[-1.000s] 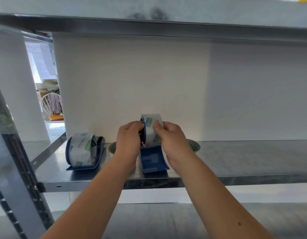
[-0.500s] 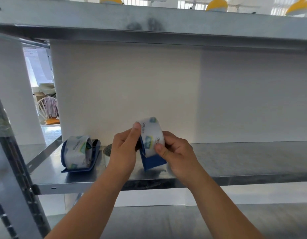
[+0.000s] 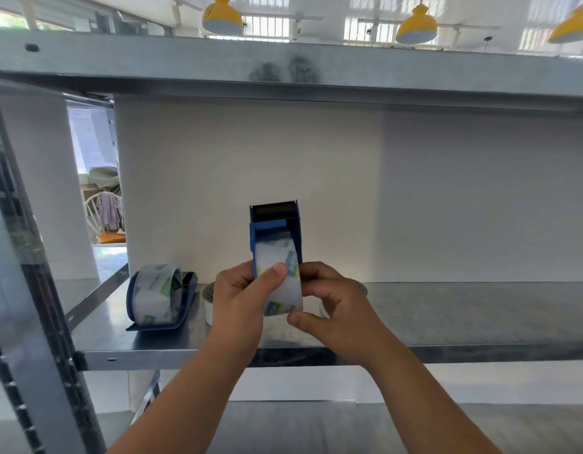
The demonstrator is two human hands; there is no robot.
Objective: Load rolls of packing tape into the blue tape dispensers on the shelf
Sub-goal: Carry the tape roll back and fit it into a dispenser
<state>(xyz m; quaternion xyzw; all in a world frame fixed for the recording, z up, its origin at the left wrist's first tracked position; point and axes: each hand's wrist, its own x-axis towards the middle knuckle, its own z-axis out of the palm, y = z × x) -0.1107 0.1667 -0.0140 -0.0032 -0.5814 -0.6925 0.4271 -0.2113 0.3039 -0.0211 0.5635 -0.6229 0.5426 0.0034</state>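
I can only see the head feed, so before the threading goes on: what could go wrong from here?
1. The serrated blade at the top of the held dispenser is bare; fingers sliding up could get nicked.
2. The left hand thumb presses the tape roll; it may stick.
3. The dispenser is held off the shelf; a slipped grip could drop it.

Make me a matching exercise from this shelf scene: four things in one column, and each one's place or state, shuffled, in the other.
Things:
1. blue plastic tape dispenser with a serrated blade
2. second blue tape dispenser, already loaded
3. yellow pendant lamp
4. loose roll of clear packing tape

Places or states:
A. hangs above the top shelf
B. lies on the metal shelf at the left
C. held upright in both hands
D. on the shelf, partly hidden behind the left hand

Pairs: 1-C, 2-B, 3-A, 4-D
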